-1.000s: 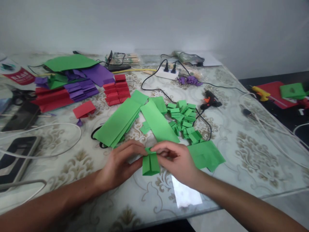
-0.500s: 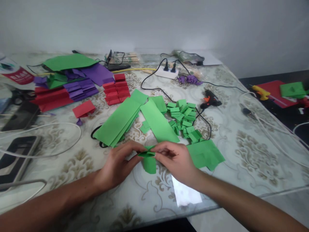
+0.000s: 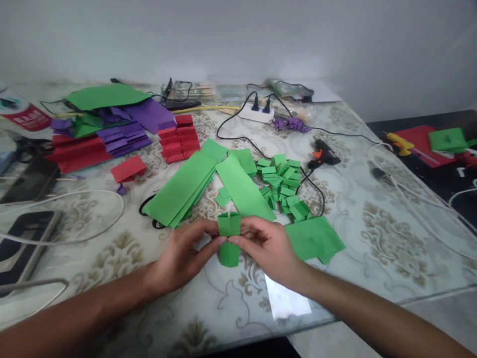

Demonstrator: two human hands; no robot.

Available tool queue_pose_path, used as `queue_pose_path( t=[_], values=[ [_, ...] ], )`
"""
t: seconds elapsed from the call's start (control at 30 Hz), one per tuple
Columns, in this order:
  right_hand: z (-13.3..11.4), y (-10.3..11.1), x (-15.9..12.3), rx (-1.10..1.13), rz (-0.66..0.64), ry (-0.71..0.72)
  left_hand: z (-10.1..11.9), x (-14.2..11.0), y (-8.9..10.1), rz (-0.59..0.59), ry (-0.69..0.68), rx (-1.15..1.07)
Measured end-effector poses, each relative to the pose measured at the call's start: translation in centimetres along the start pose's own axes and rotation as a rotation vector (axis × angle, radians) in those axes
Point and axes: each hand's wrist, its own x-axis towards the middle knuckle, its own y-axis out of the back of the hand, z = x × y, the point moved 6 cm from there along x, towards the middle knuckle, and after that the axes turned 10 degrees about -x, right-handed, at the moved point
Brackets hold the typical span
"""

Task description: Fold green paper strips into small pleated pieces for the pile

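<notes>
My left hand (image 3: 184,256) and my right hand (image 3: 268,246) meet at the table's near middle, both pinching one small folded green paper piece (image 3: 228,238). Its upper half stands up with two flaps, its lower half lies below my fingertips. Just behind lie long green paper strips (image 3: 186,186) and a heap of small folded green pieces (image 3: 283,186). A flat green sheet (image 3: 316,238) sits right of my right hand.
Red folded pieces (image 3: 181,136), purple strips (image 3: 122,136) and red sheets (image 3: 80,154) lie at the back left. A black glue gun (image 3: 322,154) and a white power strip (image 3: 257,113) with cables sit behind. Phones (image 3: 22,238) rest at the left edge.
The green piece's top half was folded down a moment ago; now it is raised upright between my fingertips. Both hands stayed in place.
</notes>
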Motion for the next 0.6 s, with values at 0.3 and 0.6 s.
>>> queue_pose_path(
  t=[0.3, 0.6],
  values=[
    [-0.39, -0.27, 0.04, 0.01, 0.021, -0.002, 0.14, 0.13, 0.03, 0.015, 0.022, -0.044],
    [-0.23, -0.3, -0.17, -0.036, 0.041, -0.019, -0.37, 0.29, 0.02, 0.034, 0.106, -0.115]
  ],
)
